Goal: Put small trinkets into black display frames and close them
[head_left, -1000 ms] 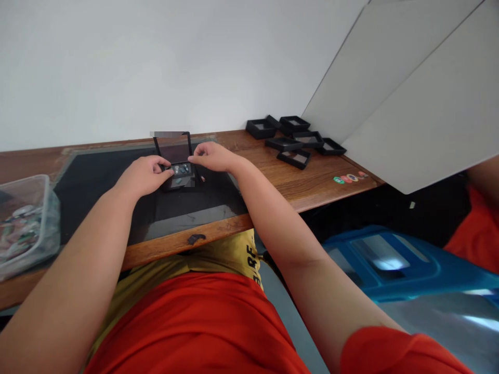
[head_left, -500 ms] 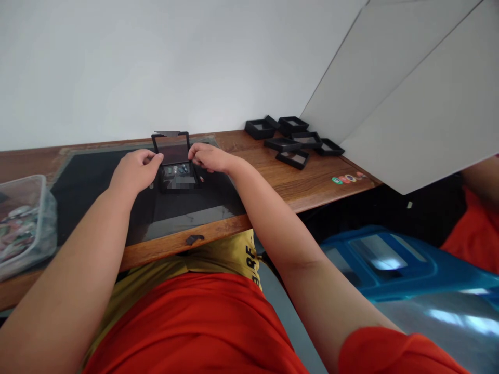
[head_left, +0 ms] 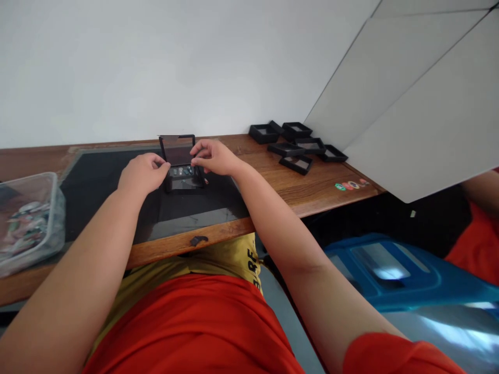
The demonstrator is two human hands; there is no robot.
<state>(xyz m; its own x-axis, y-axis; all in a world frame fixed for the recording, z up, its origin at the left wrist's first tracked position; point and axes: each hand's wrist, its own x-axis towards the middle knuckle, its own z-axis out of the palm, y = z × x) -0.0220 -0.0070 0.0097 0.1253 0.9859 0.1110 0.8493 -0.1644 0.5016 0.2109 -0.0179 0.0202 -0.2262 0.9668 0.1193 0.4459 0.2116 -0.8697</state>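
On a dark mat stands a small black box (head_left: 184, 184) with its clear-windowed lid (head_left: 178, 149) raised. Several small shiny stones lie in a row near its hinge. My left hand (head_left: 143, 174) is closed at the box's left edge, thumb and fingertips together there. Beside the lid's right edge, my right hand (head_left: 216, 157) has thumb and forefinger apart, and I see nothing between them. Whether its fingertips touch the lid is hard to tell. A small pinkish piece (head_left: 206, 181) lies just right of the box.
At left stands a clear plastic tub (head_left: 58, 223) of mixed stones. Several black frame-like boxes (head_left: 296, 164) lie at the back right near a white panel (head_left: 421, 119). Round stickers (head_left: 346, 185) mark the table's right end. A blue plastic item (head_left: 374, 265) and another person's red clothing (head_left: 475, 239) are at right.
My right hand's fingers have spread from a closed pinch by the lid. My left hand stays at the box's left side. The whole view has shifted slightly.
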